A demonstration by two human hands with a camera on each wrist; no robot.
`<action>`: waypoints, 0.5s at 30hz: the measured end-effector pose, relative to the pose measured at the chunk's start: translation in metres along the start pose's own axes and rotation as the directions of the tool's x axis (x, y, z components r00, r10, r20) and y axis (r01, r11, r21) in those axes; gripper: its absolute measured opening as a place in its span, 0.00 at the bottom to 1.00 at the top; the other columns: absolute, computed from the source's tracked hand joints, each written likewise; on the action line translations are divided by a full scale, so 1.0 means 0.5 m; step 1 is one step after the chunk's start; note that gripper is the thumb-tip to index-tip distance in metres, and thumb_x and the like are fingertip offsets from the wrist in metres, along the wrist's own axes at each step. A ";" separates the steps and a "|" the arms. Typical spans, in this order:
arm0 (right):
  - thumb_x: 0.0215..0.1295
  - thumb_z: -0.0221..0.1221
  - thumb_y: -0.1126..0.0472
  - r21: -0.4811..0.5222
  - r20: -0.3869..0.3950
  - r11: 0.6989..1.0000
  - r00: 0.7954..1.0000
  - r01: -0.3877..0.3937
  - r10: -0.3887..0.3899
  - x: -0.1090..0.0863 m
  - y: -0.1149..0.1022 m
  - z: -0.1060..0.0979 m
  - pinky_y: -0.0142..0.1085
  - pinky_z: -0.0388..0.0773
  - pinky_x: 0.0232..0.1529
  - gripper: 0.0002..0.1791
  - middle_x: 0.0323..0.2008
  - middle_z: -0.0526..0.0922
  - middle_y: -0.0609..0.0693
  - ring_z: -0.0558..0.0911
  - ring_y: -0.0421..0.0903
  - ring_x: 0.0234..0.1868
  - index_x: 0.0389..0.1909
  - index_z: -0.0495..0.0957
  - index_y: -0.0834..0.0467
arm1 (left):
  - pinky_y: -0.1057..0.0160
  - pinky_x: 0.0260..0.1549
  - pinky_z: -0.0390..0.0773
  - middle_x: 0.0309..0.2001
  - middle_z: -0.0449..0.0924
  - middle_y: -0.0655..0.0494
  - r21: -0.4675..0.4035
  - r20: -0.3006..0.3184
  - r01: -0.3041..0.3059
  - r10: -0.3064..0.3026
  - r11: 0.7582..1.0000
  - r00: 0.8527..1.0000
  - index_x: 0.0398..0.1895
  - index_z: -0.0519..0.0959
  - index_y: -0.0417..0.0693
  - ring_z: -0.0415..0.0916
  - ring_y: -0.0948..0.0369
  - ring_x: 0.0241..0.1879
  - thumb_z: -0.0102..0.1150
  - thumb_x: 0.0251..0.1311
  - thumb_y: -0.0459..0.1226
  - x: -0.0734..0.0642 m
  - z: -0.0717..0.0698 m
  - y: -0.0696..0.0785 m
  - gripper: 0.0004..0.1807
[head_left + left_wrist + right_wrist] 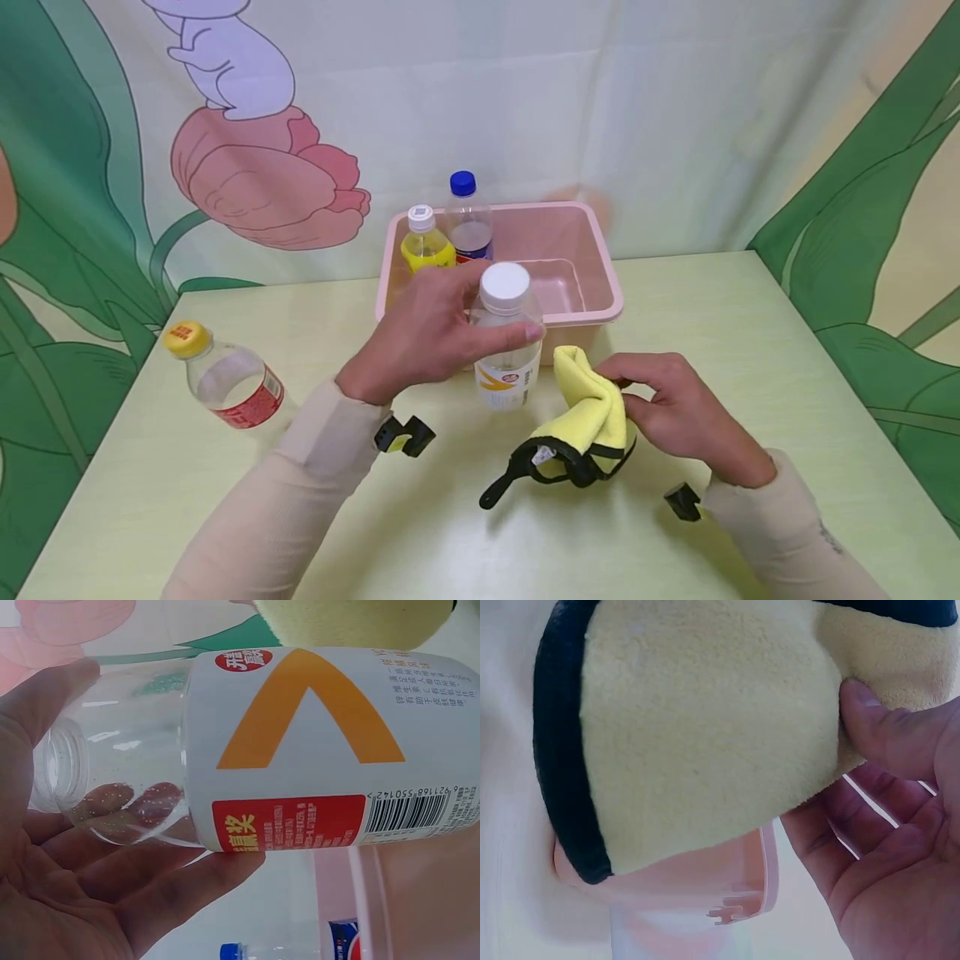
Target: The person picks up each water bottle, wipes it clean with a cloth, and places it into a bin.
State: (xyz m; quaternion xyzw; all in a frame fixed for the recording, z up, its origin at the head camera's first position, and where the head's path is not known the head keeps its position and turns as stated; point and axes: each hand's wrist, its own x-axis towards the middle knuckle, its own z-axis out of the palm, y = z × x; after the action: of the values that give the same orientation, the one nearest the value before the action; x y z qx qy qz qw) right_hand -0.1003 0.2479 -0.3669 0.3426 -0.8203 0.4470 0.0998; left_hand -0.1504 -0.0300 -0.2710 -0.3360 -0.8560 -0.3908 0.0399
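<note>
My left hand grips a clear plastic bottle by its upper part, thumb across the front. It is upright, with a white cap and a white label bearing an orange mark; the left wrist view shows that label close up. To the right, my right hand pinches a yellow cloth with black edging and a black loop, folded and hanging over the table. In the right wrist view the thumb presses into the cloth. Bottle and cloth are close together in front of the pink bin.
The pink bin stands at the back against the printed curtain. In its left end are a yellow-labelled bottle with a white cap and a blue-capped bottle. A yellow-capped bottle with a red label stands at the left on the table.
</note>
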 end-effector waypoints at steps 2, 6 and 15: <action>0.49 0.58 0.84 0.002 0.000 1.000 1.000 -0.004 0.004 0.000 0.000 0.000 0.32 0.83 0.41 0.25 0.35 0.87 0.43 0.84 0.34 0.36 0.38 0.85 0.51 | 0.61 0.37 0.83 0.38 0.87 0.58 -0.009 0.003 -0.002 0.002 1.000 1.000 0.49 0.81 0.48 0.84 0.64 0.38 0.74 0.51 0.48 0.006 -0.002 0.004 0.24; 0.49 0.58 0.84 0.000 -0.005 1.000 1.000 -0.002 0.002 -0.001 -0.001 -0.001 0.30 0.82 0.41 0.25 0.35 0.87 0.43 0.84 0.34 0.36 0.38 0.85 0.51 | 0.61 0.39 0.83 0.39 0.87 0.57 -0.016 0.002 0.016 -0.015 1.000 1.000 0.47 0.80 0.47 0.85 0.63 0.39 0.74 0.51 0.47 0.014 -0.009 0.014 0.23; 0.48 0.59 0.84 -0.004 -0.012 1.000 1.000 0.006 -0.006 -0.003 0.001 -0.005 0.30 0.82 0.41 0.25 0.35 0.87 0.43 0.83 0.34 0.36 0.37 0.84 0.51 | 0.58 0.42 0.84 0.44 0.86 0.56 -0.031 0.002 0.002 -0.002 1.000 1.000 0.51 0.79 0.48 0.85 0.61 0.43 0.73 0.52 0.47 0.031 -0.024 0.026 0.25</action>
State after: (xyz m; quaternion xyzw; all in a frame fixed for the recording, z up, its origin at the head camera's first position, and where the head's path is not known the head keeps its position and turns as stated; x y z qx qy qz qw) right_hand -0.0999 0.2506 -0.3664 0.3422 -0.8194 0.4473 0.1069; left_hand -0.1569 -0.0238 -0.2495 -0.3361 -0.8502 -0.4037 0.0333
